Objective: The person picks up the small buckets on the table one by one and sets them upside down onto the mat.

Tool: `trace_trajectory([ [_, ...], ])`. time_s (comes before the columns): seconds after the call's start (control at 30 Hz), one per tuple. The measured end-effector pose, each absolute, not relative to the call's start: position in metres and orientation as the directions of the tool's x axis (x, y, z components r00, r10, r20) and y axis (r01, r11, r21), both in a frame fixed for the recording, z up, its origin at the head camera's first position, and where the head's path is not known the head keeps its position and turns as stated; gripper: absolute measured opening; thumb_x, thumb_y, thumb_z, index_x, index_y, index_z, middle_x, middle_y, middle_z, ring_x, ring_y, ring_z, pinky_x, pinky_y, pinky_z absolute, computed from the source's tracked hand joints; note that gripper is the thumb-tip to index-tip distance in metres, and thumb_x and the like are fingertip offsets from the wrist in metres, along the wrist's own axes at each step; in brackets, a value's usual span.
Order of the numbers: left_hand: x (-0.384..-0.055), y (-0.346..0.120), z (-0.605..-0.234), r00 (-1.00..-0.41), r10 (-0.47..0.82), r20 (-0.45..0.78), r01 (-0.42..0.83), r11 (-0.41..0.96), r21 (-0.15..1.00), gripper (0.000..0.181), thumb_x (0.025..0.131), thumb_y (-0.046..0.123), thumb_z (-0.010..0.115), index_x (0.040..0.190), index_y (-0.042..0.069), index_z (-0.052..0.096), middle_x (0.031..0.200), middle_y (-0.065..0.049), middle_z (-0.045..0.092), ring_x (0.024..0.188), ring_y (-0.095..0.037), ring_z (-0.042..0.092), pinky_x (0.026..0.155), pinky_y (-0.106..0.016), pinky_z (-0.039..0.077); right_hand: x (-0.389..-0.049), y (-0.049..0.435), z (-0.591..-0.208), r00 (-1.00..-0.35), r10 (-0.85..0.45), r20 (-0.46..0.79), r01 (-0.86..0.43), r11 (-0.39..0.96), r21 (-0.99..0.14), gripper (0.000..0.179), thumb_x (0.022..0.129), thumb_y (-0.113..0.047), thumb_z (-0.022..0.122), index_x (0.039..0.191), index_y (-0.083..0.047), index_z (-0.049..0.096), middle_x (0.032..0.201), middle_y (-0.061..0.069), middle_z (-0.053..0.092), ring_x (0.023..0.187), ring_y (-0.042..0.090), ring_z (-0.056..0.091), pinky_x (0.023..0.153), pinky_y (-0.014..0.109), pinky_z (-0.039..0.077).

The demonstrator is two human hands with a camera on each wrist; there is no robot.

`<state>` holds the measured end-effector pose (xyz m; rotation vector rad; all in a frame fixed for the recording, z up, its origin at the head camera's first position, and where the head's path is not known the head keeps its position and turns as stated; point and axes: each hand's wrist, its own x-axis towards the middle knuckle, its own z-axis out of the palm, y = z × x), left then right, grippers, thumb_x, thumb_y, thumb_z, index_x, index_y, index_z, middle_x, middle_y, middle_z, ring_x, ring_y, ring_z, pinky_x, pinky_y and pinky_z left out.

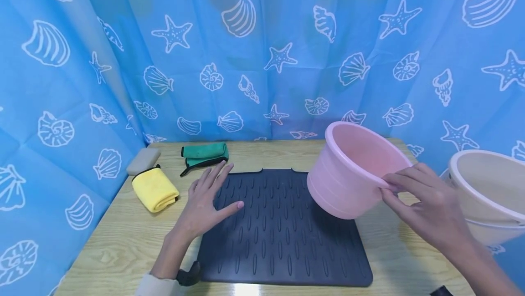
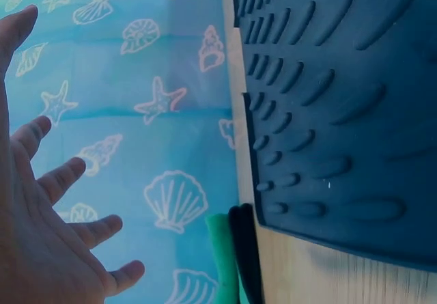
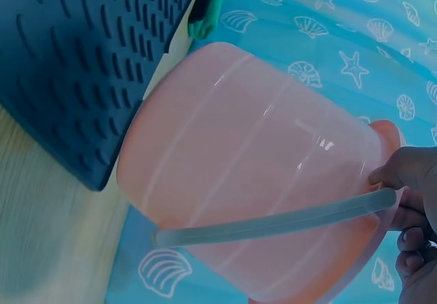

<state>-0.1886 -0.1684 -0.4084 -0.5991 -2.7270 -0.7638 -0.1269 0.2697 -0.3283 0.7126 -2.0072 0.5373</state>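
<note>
A pink bucket (image 1: 340,177) is tilted above the right part of a dark ribbed mat (image 1: 279,241), its mouth turned up and to the right. My right hand (image 1: 430,205) pinches the bucket's rim between thumb and fingers. In the right wrist view a pale handle (image 3: 273,223) crosses the bucket's ribbed side. My left hand (image 1: 209,200) is over the mat's left edge, fingers spread and holding nothing. The left wrist view shows the same hand (image 2: 54,229) with its fingers apart.
On the wooden table (image 1: 110,241) lie a folded yellow cloth (image 1: 155,189), a folded green cloth (image 1: 205,152) and a grey block (image 1: 143,161). A cream bucket (image 1: 488,186) stands at the right. Behind hangs a blue seashell-patterned curtain (image 1: 262,91).
</note>
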Motion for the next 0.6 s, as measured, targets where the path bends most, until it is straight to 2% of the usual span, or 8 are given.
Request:
trace_trajectory([
  [0.27,-0.189,-0.162,-0.412,-0.886,0.322,0.333,0.452,0.760,0.468,0.091,0.087,0.066,0.062,0.160,0.040,0.014,0.167,0.009,0.010,0.152,-0.034,0.009,0.110,-0.070,0.011,-0.130,0.262,-0.327,-0.384,-0.259,0.886,-0.706,0.701,-0.101,0.049,0.097,-0.044,0.061,0.083,-0.001,0.077,0.077,0.007,0.070,0.080,0.008,0.053,0.080,0.005,0.038],
  [0.6,-0.192,-0.153,-0.411,-0.881,0.336,0.334,0.467,0.733,0.494,0.091,0.087,0.069,0.060,0.160,0.038,0.016,0.166,0.010,0.011,0.152,-0.029,0.011,0.110,-0.071,0.012,-0.132,0.254,-0.329,-0.423,-0.246,0.872,-0.699,0.701,-0.142,0.048,0.096,-0.046,0.061,0.087,-0.001,0.078,0.081,0.006,0.072,0.079,0.008,0.052,0.077,0.005,0.039],
])
